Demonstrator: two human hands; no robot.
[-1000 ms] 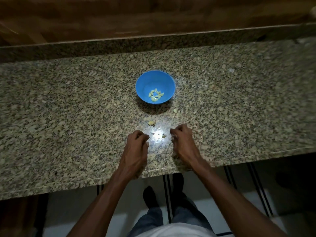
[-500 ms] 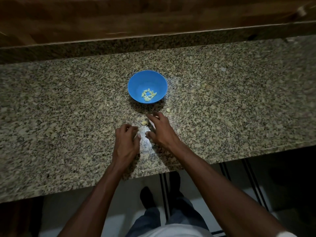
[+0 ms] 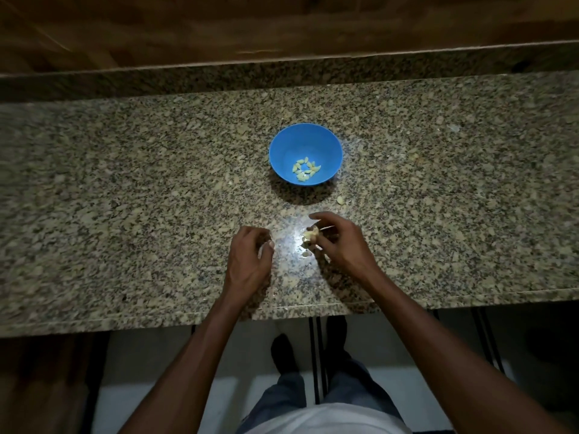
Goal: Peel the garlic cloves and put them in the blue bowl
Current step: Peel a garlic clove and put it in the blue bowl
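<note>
1. The left hand, left of the frame's centre, rests on the granite counter with its fingers curled under. Whether it pinches a scrap of skin or nothing at all I cannot tell.

2. Just right of it, at the centre of the frame, the garlic clove sits at the fingertips of the right hand, which pinches it between thumb and fingers just above the counter. A small pale scrap lies on the stone directly below.

3. Above the hands, in the upper middle, the blue bowl holds a cluster of peeled cloves; one loose clove lies on the counter at the bowl's lower right.

4. Handling, as a judgement: the clove is very light, firm but easily bruised, with dry papery skin that tears. Once bare it will likely be slick and slightly sticky. Best held across its fat middle with one hand while the other nips the skin at the pointed tip or the root end and pulls.

5. Against half a second ago: the right hand was then spread flat, reaching toward a clove near the bowl's shadow; now it has drawn back toward the counter edge with a clove gripped. The left hand has barely shifted. The bowl sits further right in the frame, from the head turning.
</note>
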